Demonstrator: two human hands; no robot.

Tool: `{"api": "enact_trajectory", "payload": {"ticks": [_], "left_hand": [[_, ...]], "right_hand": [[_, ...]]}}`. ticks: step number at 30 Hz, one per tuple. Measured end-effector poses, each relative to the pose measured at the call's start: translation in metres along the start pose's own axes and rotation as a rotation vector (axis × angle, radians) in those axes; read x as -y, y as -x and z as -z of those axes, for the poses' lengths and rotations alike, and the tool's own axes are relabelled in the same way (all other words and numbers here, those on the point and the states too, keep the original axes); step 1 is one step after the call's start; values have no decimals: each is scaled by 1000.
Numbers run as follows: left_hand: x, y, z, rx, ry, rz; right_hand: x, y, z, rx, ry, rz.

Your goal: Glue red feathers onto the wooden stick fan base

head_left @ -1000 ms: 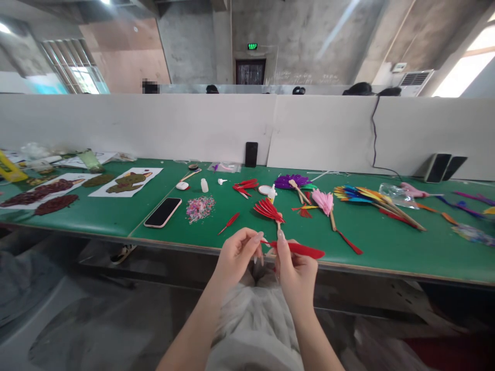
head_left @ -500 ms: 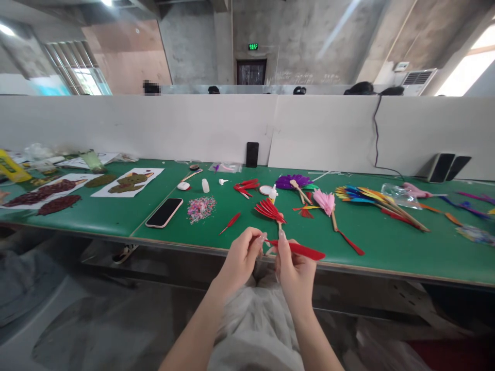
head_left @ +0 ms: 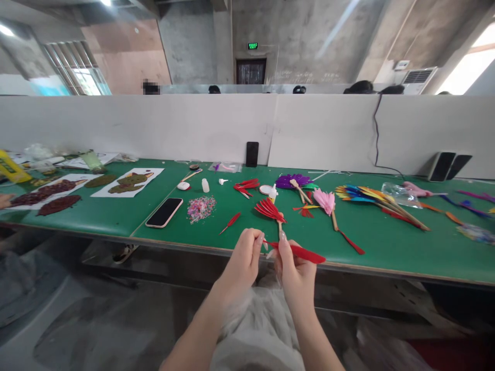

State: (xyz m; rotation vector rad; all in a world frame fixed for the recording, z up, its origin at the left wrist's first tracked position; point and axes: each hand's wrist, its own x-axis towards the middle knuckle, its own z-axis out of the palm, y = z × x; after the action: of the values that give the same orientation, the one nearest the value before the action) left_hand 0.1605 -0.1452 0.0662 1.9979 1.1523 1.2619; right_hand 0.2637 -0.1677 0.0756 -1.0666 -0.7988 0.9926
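Note:
Between my two hands, over the table's front edge, lies a red feather (head_left: 307, 254). My left hand (head_left: 247, 253) is closed, pinching the feather's thin quill end. My right hand (head_left: 294, 264) grips the feather nearer its broad vane, thumb on top. Just beyond my fingers, a fan of red feathers (head_left: 268, 208) on a wooden stick rests on the table. A small single red feather (head_left: 231, 222) lies to the left, and a bunch of red feathers (head_left: 247, 186) is farther back. A glue bottle (head_left: 273, 194) stands behind the red fan.
A phone (head_left: 165, 213) and a heap of colourful bits (head_left: 201, 208) lie on the left of the green table (head_left: 116, 216). Pink (head_left: 325, 201), purple (head_left: 293, 182) and multicoloured feather pieces (head_left: 363, 196) lie to the right. A white partition (head_left: 174, 129) runs behind. Another person's hand (head_left: 5, 200) shows at far left.
My left hand has turned slightly and shifted a little at the quill. My right hand keeps its hold on the red feather. The other person's hand has come farther into view.

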Motion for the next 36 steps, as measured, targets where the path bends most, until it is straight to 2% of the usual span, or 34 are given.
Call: {"api": "enact_trajectory", "payload": {"ticks": [7,21,36], "left_hand": [[-1,1,1,-4,33,52],[-2,0,7,46,118,122],[1,2,7,19,86,108]], "right_hand": [[-1,0,2,-17,48,-3],[-6,-1,6,47,108,52],[-6,-1,5,63,124,72]]}}
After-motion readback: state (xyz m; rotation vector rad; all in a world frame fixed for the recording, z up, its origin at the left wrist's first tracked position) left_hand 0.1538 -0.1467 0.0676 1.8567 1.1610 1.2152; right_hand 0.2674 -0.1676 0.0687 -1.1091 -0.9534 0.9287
